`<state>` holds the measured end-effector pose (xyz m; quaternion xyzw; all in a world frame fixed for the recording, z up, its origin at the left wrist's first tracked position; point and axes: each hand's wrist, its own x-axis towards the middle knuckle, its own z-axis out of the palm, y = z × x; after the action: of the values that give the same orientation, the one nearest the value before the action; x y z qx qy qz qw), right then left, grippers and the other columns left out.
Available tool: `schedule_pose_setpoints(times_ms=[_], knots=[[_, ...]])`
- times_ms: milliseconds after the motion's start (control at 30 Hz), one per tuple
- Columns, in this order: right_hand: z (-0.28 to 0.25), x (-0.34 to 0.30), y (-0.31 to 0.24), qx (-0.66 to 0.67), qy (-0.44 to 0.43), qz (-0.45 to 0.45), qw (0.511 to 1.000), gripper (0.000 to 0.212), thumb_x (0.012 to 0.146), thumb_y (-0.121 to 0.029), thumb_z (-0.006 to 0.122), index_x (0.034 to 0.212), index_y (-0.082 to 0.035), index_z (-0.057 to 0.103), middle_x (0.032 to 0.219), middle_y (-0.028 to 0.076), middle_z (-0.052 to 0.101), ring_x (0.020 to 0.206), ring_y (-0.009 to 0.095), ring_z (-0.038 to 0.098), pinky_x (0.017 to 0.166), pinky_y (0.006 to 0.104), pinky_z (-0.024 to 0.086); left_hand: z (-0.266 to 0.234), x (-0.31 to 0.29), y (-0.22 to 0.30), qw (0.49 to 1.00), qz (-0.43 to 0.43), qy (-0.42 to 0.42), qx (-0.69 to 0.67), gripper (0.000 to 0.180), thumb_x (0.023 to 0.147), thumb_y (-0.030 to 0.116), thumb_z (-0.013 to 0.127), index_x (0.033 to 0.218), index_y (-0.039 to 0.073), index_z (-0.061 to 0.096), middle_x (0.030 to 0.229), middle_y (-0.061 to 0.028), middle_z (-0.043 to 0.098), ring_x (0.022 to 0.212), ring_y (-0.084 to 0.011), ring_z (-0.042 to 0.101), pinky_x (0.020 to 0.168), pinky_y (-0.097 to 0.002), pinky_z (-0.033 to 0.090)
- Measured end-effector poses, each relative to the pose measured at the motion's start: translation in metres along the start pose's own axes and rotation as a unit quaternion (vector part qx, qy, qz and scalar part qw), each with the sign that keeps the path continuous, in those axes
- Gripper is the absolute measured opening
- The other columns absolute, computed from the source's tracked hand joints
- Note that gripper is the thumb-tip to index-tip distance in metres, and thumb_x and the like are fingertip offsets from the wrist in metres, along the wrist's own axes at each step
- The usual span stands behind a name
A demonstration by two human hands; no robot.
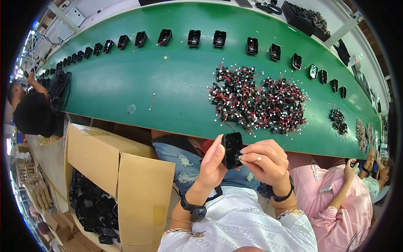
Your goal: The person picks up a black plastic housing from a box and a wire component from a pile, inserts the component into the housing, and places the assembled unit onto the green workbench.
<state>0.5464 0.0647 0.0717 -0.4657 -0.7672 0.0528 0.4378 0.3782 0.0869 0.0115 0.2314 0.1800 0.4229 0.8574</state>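
Observation:
My left hand (213,164) is closed around a black plastic housing (233,147), an open box shape with rounded corners, held upright just off the table's near edge. The thumb lies along its left side. My right hand (266,161) pinches at the housing's lower right edge. From between its fingers a small white plug (258,159) sticks out; the rest of that wired part is mostly hidden by the fingers. Beyond my hands lies a large heap of small black parts with red wires and white plugs (262,101).
A long row of black housings (194,38) lines the far side of the green table (126,80). At the lower left stands an open cardboard box (145,201) with black housings in it. A person in pink (331,185) sits close on my right; another person (35,107) is far left.

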Motion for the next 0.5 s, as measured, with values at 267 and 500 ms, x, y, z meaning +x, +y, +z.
schedule_pose_setpoints(times_ms=[267, 500], knots=[[0.002, -0.002, -0.005, 0.077, 0.020, 0.073, 0.994, 0.018, 0.070, 0.004, 0.078, 0.079, -0.005, 0.065, 0.088, 0.009, 0.071, 0.074, 0.021, 0.067, 0.065, 0.0292, 0.053, -0.013, 0.000, 0.004, 0.996, 0.059, -0.011, 0.069, 0.066, 0.092, 0.048, 0.067, 0.133, 0.002, 0.042, 0.114, -0.0115, 0.059, 0.098, -0.0185, 0.062, 0.077, -0.0320, 0.053], [0.004, -0.011, -0.008, 0.217, 0.071, 0.216, 0.949, 0.013, 0.076, 0.008, 0.072, 0.081, 0.001, 0.063, 0.089, 0.017, 0.069, 0.080, 0.020, 0.069, 0.070, 0.0282, 0.055, -0.021, 0.006, 0.008, 0.962, 0.190, -0.090, 0.173, 0.067, 0.073, 0.006, 0.084, 0.128, 0.005, 0.045, 0.128, -0.0213, 0.054, 0.119, -0.0285, 0.057, 0.103, -0.0393, 0.045]])
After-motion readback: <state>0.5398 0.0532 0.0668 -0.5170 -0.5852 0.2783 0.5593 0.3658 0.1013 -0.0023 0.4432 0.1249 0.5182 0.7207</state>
